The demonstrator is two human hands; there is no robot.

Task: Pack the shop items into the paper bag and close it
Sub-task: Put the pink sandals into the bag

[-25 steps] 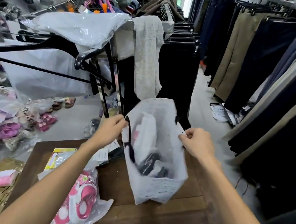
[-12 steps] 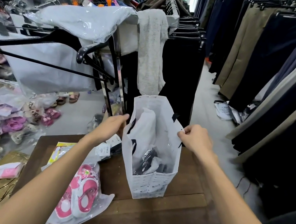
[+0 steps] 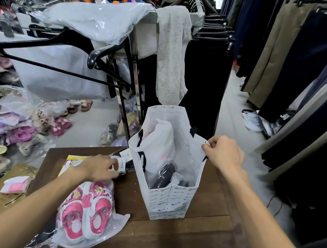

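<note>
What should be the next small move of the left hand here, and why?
Probably the left hand should close on the dark tagged item under its fingers and lift it toward the paper bag. The bag stands upright on the wooden table, the right hand pinches its rim open, and there seems to be room above the wrapped items inside.

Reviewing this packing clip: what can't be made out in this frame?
- Head view: what the left hand is touching; its fingers cover the dark tagged item beside the paper bag.
- What fills the bag: wrapped in white and clear plastic, and the front wall hides the bottom.
- The yellow packet: mostly under the left hand and forearm.
- Small print on the bag: too small to read surely.
- Right hand pinches the bag rim; fingertips hidden.
</note>
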